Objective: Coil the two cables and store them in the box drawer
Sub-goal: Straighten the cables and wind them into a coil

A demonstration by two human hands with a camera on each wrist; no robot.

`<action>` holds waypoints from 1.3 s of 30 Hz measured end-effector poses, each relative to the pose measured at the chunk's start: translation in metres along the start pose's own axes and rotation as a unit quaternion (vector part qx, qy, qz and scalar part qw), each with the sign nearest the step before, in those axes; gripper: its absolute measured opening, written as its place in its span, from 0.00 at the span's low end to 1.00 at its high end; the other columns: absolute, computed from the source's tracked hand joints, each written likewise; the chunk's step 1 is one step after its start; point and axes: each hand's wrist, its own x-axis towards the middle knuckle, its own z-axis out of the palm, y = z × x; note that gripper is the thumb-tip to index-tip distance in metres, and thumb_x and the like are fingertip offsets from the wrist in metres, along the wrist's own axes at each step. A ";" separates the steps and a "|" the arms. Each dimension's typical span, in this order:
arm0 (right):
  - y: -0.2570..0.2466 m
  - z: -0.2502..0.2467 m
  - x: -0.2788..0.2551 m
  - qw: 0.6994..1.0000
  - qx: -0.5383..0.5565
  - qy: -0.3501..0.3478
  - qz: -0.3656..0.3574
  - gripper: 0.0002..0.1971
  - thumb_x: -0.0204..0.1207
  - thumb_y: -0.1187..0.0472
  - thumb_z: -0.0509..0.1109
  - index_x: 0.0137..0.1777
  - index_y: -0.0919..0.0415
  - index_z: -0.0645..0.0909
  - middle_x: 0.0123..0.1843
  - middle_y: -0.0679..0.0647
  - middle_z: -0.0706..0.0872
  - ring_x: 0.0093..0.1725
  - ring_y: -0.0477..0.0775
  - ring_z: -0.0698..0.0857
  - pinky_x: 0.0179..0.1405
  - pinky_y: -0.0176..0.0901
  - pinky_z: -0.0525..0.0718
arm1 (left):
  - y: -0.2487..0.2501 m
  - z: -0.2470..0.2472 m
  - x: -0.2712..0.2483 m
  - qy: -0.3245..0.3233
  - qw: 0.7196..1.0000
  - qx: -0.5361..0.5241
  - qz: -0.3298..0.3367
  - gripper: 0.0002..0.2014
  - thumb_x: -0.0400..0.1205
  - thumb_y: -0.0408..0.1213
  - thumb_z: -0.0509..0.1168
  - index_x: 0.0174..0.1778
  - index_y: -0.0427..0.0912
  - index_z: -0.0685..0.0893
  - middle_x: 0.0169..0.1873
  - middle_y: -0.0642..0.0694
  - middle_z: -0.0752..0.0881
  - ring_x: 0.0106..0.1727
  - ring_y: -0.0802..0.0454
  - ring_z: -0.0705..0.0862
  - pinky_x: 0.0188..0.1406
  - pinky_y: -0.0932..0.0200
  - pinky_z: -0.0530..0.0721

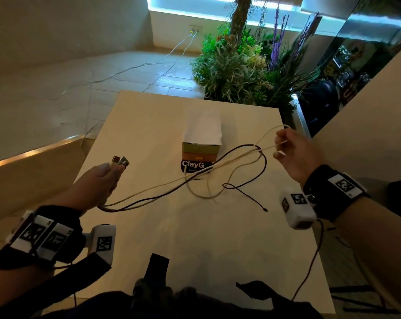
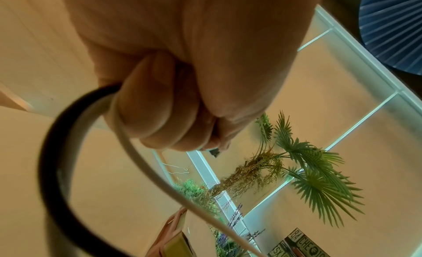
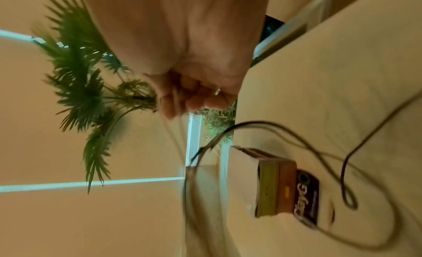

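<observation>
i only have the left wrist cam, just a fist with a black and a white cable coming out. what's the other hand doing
Observer: The right hand is raised over the table, pinching a loop of the white cable.
Operator: where's the box
Observer: The box stands mid-table between the hands, on a black label reading ClayG.
Operator: do i have the plug ends
Observer: Yes, two metal connectors stick up out of the left hand.
Operator: black cable all off the table?
Observer: No. The black cable arcs up near the right hand, but its free end lies on the table.
</observation>
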 end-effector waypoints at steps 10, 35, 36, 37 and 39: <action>-0.030 0.007 -0.007 0.858 -0.450 -0.248 -0.002 0.07 0.71 0.56 0.72 0.39 0.58 0.87 0.22 0.52 0.73 0.19 0.44 0.67 0.18 0.32 0.71 | -0.010 -0.008 0.001 0.026 1.000 -0.003 -0.015 0.17 0.84 0.42 0.54 0.29 0.41 0.68 0.23 0.45 0.67 0.23 0.51 0.62 0.13 0.66 0.62; 0.014 -0.029 0.029 0.571 -0.781 -0.120 -0.222 0.18 0.74 0.39 0.63 0.53 0.51 0.83 0.50 0.54 0.89 0.67 0.57 0.78 0.75 0.62 0.38 | -0.046 -0.018 0.004 0.041 0.998 0.047 -0.023 0.17 0.84 0.40 0.54 0.32 0.35 0.72 0.22 0.43 0.68 0.25 0.50 0.64 0.25 0.57 0.61; 0.014 -0.027 0.026 0.602 -0.761 -0.164 -0.178 0.17 0.74 0.40 0.63 0.50 0.50 0.83 0.40 0.51 0.87 0.58 0.54 0.83 0.72 0.62 0.54 | -0.048 -0.019 0.006 0.042 0.998 0.052 -0.021 0.17 0.84 0.40 0.54 0.31 0.36 0.72 0.22 0.43 0.68 0.25 0.50 0.64 0.26 0.57 0.62; 0.011 -0.024 0.022 0.662 -0.710 -0.201 -0.130 0.16 0.74 0.39 0.61 0.51 0.47 0.83 0.34 0.50 0.84 0.46 0.52 0.86 0.60 0.55 0.71 | -0.049 -0.020 0.007 0.040 0.997 0.058 -0.022 0.17 0.84 0.40 0.53 0.30 0.37 0.71 0.22 0.44 0.68 0.25 0.50 0.64 0.27 0.56 0.62; 0.007 -0.023 0.020 0.798 -0.555 -0.228 -0.055 0.13 0.77 0.47 0.63 0.61 0.40 0.77 0.26 0.53 0.77 0.26 0.49 0.79 0.34 0.44 0.78 | -0.053 -0.023 0.011 0.038 0.997 0.064 -0.016 0.18 0.84 0.40 0.53 0.28 0.39 0.69 0.21 0.44 0.68 0.25 0.50 0.64 0.27 0.56 0.63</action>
